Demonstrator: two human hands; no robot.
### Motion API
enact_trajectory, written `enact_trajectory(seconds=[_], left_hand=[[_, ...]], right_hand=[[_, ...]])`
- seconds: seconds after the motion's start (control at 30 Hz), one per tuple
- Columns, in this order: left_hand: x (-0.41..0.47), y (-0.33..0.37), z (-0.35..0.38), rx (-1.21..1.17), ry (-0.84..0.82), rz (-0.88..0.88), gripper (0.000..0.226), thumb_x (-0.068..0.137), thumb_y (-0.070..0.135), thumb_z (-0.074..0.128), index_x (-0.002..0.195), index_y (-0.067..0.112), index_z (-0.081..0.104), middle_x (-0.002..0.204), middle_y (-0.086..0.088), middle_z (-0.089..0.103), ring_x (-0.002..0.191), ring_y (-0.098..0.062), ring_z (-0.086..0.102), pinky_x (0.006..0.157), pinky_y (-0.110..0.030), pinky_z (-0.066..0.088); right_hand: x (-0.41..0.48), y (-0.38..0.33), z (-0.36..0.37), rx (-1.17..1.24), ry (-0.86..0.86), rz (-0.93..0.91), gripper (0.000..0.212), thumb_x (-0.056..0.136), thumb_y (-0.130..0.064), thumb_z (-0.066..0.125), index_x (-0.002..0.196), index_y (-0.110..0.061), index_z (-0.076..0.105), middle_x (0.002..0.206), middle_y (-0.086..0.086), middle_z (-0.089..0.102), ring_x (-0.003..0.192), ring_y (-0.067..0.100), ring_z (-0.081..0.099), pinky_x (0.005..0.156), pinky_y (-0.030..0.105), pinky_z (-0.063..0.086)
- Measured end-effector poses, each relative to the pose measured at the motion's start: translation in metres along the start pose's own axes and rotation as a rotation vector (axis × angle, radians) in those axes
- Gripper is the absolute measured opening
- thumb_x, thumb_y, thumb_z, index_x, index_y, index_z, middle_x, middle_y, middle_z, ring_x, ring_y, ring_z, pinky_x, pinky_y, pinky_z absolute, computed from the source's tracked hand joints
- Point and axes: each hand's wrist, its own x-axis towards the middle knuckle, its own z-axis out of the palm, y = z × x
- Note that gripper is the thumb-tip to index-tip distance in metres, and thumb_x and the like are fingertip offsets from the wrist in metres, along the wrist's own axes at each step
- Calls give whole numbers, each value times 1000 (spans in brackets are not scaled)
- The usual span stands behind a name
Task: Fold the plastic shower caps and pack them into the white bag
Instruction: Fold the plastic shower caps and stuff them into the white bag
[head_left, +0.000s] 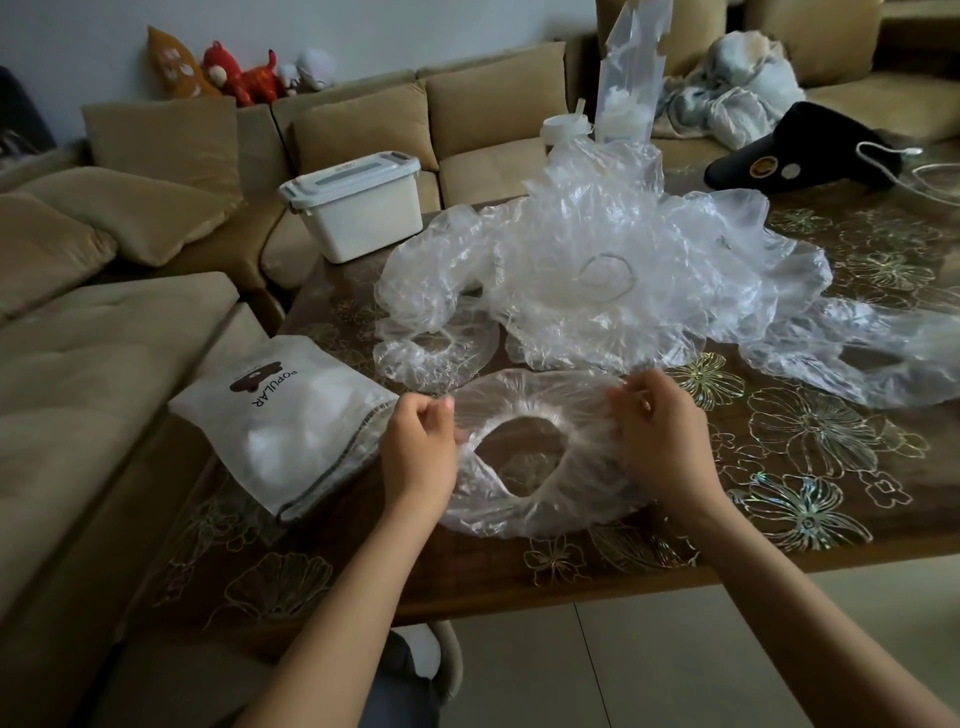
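A clear plastic shower cap (524, 402) lies spread on the table in front of me, its elastic opening facing up. My left hand (418, 447) pinches its left edge with curled fingers. My right hand (657, 431) grips its right edge. A heap of several more clear caps (587, 270) lies behind it across the middle of the table. The white bag (291, 421), printed POPULAR, lies flat at the table's left edge, its open end pointing toward my left hand.
The brown floral table (810, 467) is ringed by a beige sofa (78, 364). A white lidded box (356, 205) stands at the back left. A tall clear packet (626, 98), a white cup (566, 130) and a black item (795, 150) are behind the heap.
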Motion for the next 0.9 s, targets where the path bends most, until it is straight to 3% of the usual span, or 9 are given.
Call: enact_trajectory(seconds=[0.1,0.3,0.43,0.5,0.6,0.67,0.73,0.8,0.9], left_hand=[[-2,-2,-4,74,69,114,24,97,30,48,83,10,50,65,7,49,56,-7,47,44,-14,37],[3,-23,-12,370,-5,420,24,95,29,51,81,10,54,56,8,47,49,-4,44,44,-19,31],[0,-31,-15,583,-99,410,32,94,41,45,96,11,57,65,4,53,52,-9,47,44,-17,29],[-3,-22,-17,612,-15,416,41,95,45,37,108,12,56,83,-1,59,69,-12,53,52,-15,32],[-12,-4,-17,441,-58,540,52,98,46,31,129,10,52,128,-2,55,114,-16,52,87,-20,38],[-22,-3,-10,431,-297,558,59,97,51,19,146,19,29,150,12,24,139,-7,22,111,-20,17],[-28,-13,-4,537,-508,479,60,96,51,13,149,25,2,154,14,-7,141,-1,-11,115,-23,-7],[-32,-24,-3,669,-594,458,60,96,51,10,145,27,-14,152,11,-23,138,-2,-25,115,-29,-15],[-34,-33,-9,753,-652,486,62,91,58,3,141,30,-22,150,13,-30,135,-1,-32,114,-31,-18]], right_hand=[[0,1,-1,-17,76,-55,7,95,-12,54,92,-11,61,81,1,64,67,9,57,56,12,42],[8,6,-10,-275,66,-134,24,93,-26,56,85,-5,65,67,5,62,58,22,56,53,31,43],[8,14,-15,-434,-123,-76,25,91,-19,57,114,-10,62,104,10,67,91,29,62,78,37,49],[5,13,-21,-411,-145,-119,31,89,-16,61,119,-8,60,112,11,63,99,27,58,86,38,47],[-5,0,-21,-378,-33,-432,22,90,-2,56,110,-5,64,108,11,65,99,25,60,90,37,50],[-9,-6,-10,-382,-228,-570,31,95,-13,46,122,-8,59,126,7,59,118,20,55,104,31,38],[-13,0,0,-498,-504,-603,59,95,-44,24,144,-14,34,151,3,30,140,14,21,115,27,10],[-13,13,-1,-663,-656,-581,79,86,-64,4,150,-18,3,156,-2,0,142,10,-8,112,21,-10],[-11,24,-18,-777,-740,-585,90,67,-79,-20,141,-28,-18,151,-9,-19,139,6,-22,106,17,-23]])
